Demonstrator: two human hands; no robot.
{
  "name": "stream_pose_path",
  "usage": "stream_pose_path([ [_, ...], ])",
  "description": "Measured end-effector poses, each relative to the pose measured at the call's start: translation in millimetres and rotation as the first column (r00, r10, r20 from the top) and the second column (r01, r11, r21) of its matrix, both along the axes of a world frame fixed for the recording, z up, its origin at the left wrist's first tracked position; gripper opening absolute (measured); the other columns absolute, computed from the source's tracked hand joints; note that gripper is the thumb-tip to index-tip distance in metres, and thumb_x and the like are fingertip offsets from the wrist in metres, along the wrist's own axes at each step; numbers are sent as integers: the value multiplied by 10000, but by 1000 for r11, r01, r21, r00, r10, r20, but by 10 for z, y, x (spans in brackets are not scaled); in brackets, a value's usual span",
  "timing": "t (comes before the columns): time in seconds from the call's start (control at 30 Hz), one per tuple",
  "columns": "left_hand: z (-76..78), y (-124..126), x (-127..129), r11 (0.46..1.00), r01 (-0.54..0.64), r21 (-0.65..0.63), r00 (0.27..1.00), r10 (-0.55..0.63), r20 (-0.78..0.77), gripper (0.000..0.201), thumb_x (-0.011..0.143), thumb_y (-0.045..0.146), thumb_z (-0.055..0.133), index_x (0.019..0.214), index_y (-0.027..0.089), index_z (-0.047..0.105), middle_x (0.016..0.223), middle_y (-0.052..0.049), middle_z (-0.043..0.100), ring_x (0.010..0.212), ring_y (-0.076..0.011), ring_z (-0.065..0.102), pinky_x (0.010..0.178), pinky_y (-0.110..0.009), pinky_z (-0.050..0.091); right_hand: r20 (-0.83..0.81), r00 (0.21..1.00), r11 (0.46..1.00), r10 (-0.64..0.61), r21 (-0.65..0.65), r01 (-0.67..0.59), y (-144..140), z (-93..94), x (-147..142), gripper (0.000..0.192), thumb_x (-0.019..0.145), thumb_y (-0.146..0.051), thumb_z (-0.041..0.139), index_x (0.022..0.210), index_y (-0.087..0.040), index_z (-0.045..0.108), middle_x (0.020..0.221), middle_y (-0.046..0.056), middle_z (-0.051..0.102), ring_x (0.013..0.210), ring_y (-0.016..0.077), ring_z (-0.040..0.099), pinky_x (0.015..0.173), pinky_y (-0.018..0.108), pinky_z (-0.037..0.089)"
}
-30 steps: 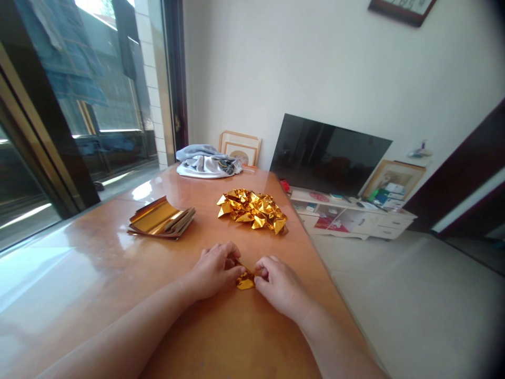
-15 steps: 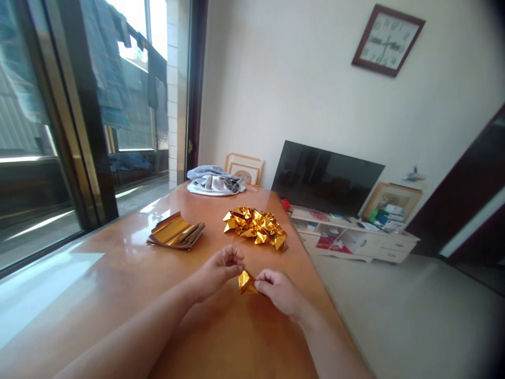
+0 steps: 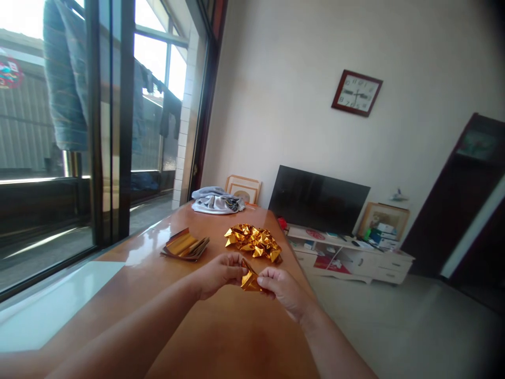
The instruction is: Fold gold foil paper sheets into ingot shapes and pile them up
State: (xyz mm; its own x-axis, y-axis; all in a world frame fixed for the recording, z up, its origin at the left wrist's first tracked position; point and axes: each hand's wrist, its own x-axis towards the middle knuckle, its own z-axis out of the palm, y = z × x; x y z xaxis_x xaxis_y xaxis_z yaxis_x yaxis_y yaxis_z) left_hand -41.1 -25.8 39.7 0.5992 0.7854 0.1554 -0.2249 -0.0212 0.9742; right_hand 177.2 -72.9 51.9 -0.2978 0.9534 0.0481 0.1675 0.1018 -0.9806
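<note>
Between my two hands is a partly folded piece of gold foil paper point(image 3: 250, 280), held just above the table. My left hand point(image 3: 225, 272) pinches its upper left edge, thumb against fingers. On its right side my right hand point(image 3: 276, 284) is closed, with the thumb on top of the foil. Just beyond my hands lies a heap of folded gold foil pieces point(image 3: 254, 241). Farther left sits a stack of flat gold foil sheets point(image 3: 183, 246), curling upward at one side.
The glossy wooden table point(image 3: 158, 305) runs away from me. Folded clothes point(image 3: 218, 200) and picture frames point(image 3: 243, 187) are at its far end. Sliding glass doors point(image 3: 110, 126) stand on the left. A television point(image 3: 317, 199) rests on a white cabinet point(image 3: 357, 263) beyond the right edge.
My left hand has come onto the foil piece's upper edge, and the piece looks more spread between both hands. The view has tilted upward, so the wall clock and television appear lower.
</note>
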Motion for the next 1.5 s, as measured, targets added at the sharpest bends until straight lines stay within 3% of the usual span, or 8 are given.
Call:
stream_pose_path([
  [0.23, 0, -613, 104, 968, -226, 106, 971, 215, 108, 161, 809, 254, 724, 846, 145, 611, 740, -4, 632, 666, -114, 551, 650, -242, 412, -51, 999, 1000, 18, 0, -18, -469, -24, -154, 358, 828, -508, 693, 825, -160, 610, 709, -2, 602, 643, 117, 480, 612, 255, 322],
  [0.53, 0, -1479, -104, 966, -255, 31, 959, 249, 132, 268, 799, 253, 725, 1014, 162, 593, 845, -13, 645, 766, -148, 582, 703, -265, 440, -43, 999, 995, -29, 98, 33, -1103, -180, -389, 276, 858, -419, 658, 770, -166, 591, 686, -19, 554, 650, 125, 486, 615, 251, 357],
  [0.7, -66, -1827, -209, 947, -320, 37, 935, 309, 173, 224, 838, 324, 718, 908, 159, 584, 784, 1, 614, 706, -121, 538, 665, -244, 418, 31, 996, 975, -86, 209, 78, -1389, -264, -558, 256, 892, -397, 609, 770, -172, 593, 693, -17, 565, 663, 132, 483, 631, 258, 378],
  [0.9, -132, -2036, -390, 903, -426, 58, 894, 410, 183, 235, 868, 354, 694, 834, 153, 577, 694, 11, 578, 624, -103, 481, 594, -231, 360, 27, 1000, 974, -5, 229, -1, -1621, -252, -737, 258, 902, -403, 605, 782, -175, 593, 679, -33, 521, 636, 119, 425, 597, 245, 347],
  [1.13, -51, -2198, -622, 865, -490, 107, 866, 470, 169, 267, 865, 389, 696, 799, 150, 597, 689, 5, 585, 638, -115, 506, 618, -241, 391, 25, 998, 972, 65, 224, -69, -1736, -170, -900, 272, 912, -425, 601, 807, -174, 598, 699, -24, 551, 637, 120, 451, 588, 244, 347],
  [1.5, -141, -2282, -781, 878, -476, 42, 876, 470, 108, 311, 890, 446, 659, 780, 161, 603, 715, -21, 652, 651, -143, 599, 655, -266, 444, -15, 991, 976, 135, 172, -130, -1790, -237, -982, 309, 890, -473, 629, 773, -190, 594, 696, -10, 591, 655, 137, 496, 635, 261, 398],
])
